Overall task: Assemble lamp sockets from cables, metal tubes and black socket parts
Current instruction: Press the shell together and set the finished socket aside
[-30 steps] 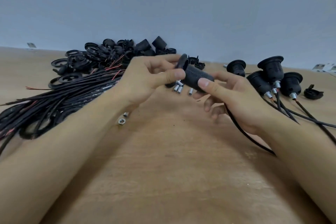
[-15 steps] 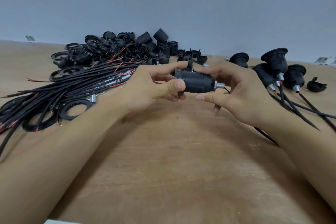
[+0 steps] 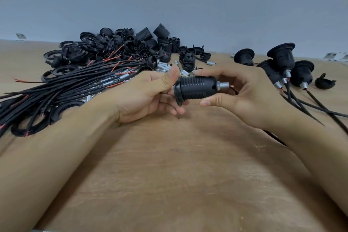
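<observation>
Wooden tabletop [image 3: 169, 175] lies bare nearest; above it both hands pinch one black socket [image 3: 196, 88], left hand [image 3: 150, 94] at the flanged end, right hand [image 3: 244, 96] curled near the metal tube [image 3: 223, 85]. Farther back, loose cables [image 3: 56, 90] and socket parts [image 3: 131, 47] crowd together. If the grip slips, the ring may cross-thread, I think.

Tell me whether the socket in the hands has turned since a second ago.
Yes. The black socket was tilted, its collar end pointing away toward the parts pile; now it lies level, collar left, metal tube pointing right toward the finished sockets.
</observation>
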Demonstrator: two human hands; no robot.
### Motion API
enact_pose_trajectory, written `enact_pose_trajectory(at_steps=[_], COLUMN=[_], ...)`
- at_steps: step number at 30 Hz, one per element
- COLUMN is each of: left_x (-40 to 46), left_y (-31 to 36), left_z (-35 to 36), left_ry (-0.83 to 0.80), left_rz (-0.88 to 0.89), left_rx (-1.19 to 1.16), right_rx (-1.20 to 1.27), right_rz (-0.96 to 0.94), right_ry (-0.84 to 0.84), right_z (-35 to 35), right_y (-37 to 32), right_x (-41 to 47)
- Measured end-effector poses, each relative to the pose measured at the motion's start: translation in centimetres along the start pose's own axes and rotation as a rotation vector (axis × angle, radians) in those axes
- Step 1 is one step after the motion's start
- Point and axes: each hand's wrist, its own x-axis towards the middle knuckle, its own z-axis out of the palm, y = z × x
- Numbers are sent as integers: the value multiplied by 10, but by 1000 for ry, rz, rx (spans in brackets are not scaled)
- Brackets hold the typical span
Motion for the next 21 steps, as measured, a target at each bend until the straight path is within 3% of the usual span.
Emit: enact_pose_trajectory(at_steps=[4,11,17,21], left_x=[-1,-4,-4,-6], left_y=[2,5,3,3], left_z=[2,-1,5,4], left_ry=[-61,14,148,127], left_rz=[-86,74,217,203], left_rx=[-64,18,258,257], right_rx=[-33,-125,128,-102], right_rz=[-33,20,154,29], right_ry=[4,-27,-66,-63], right_z=[2,-4,-9,-11], right_y=[2,1,2,5], right_x=[0,1,3,1])
